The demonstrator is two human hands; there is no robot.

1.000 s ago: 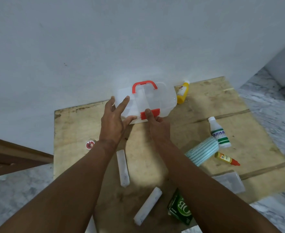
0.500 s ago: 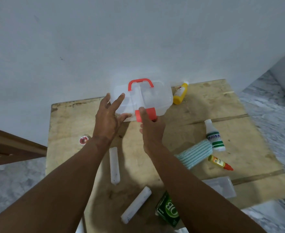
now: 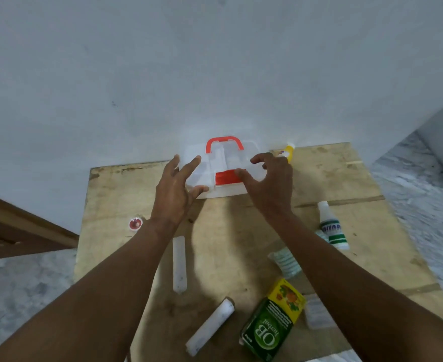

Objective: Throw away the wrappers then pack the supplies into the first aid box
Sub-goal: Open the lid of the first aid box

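**Head view: first aid box [image 3: 230,159] being handled by both hands beside the wall [image 3: 215,74]**

The clear box, with its red handle [image 3: 224,142] and red latch [image 3: 225,178], is being kept flat on the wooden table [image 3: 228,231], directly under the fingertips of both hands. The left hand [image 3: 174,195] is being laid against the box's left part. Its fingers are being held straight and spread over the lid, released rather than clenched, and its thumb is being touched to the front corner. The right hand [image 3: 274,188] is being arched over the right part. Its fingers are being curled onto the lid while the thumb is being pressed at the latch's right end, so the box is being grasped between them.

Just beyond the right fingertips, a yellow bottle [image 3: 289,151] is being partly hidden by the knuckles. Back from those fingers, a white bottle [image 3: 334,229] with green stripes is lying outside the right forearm, and a teal striped roll [image 3: 285,261] is being half covered by that forearm. Back from the left fingers, a small red round item [image 3: 135,223] is lying outside the wrist. Between the two forearms, a white roll [image 3: 179,263] is lying nearer the left wrist. A second white roll [image 3: 210,327] is lying farther back. A green and yellow carton [image 3: 271,321] is lying near the right elbow, with a clear packet [image 3: 317,313] just beside it.
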